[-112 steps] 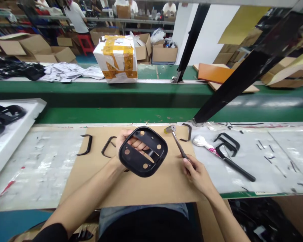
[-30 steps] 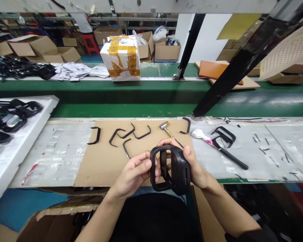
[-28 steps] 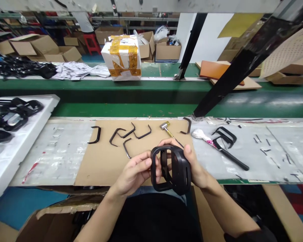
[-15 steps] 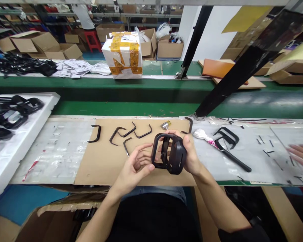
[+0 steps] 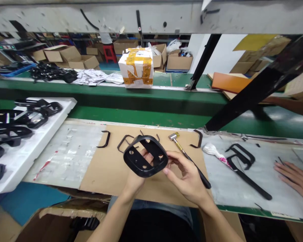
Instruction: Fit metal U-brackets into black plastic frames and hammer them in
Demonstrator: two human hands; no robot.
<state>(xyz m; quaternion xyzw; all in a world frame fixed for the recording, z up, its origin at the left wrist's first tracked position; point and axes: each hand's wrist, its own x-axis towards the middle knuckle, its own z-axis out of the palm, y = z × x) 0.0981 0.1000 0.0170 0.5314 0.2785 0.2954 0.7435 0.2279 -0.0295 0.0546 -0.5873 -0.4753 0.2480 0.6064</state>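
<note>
Above the cardboard sheet (image 5: 101, 171), the left hand (image 5: 135, 181) clamps a black plastic frame (image 5: 144, 170) from below, its long axis running crosswise, while the right hand (image 5: 184, 176), fingers apart, lies just beside its right edge.

Bright, even light from above; shadows faint and soft. White glare streaks along green conveyor belt (image 5: 280, 118); dull sheen on plastic sheet (image 5: 65, 151). Wide-angle bending toward frame edges. Black diagonal beam (image 5: 257, 97) slightly blurred; distant background soft.
</note>
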